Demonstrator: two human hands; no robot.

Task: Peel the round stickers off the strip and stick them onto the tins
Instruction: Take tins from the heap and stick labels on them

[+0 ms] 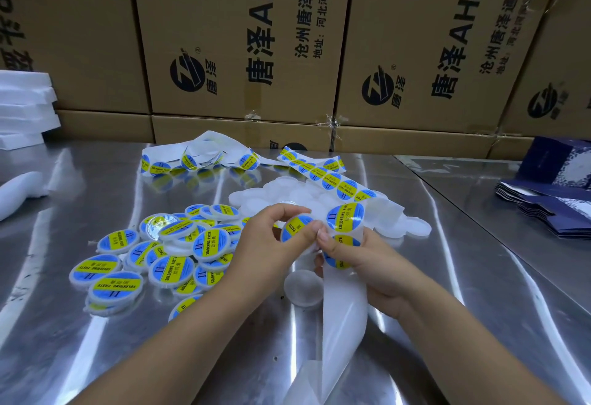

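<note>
Labelled tins (166,254) lie left of the hands, strip (323,174) behind.

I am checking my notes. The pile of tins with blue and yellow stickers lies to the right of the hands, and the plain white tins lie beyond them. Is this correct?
Not quite. The head view shows the pile of stickered tins to the left of the left hand, not to the right. The plain white tins do lie farther away, as you wrote.
</note>
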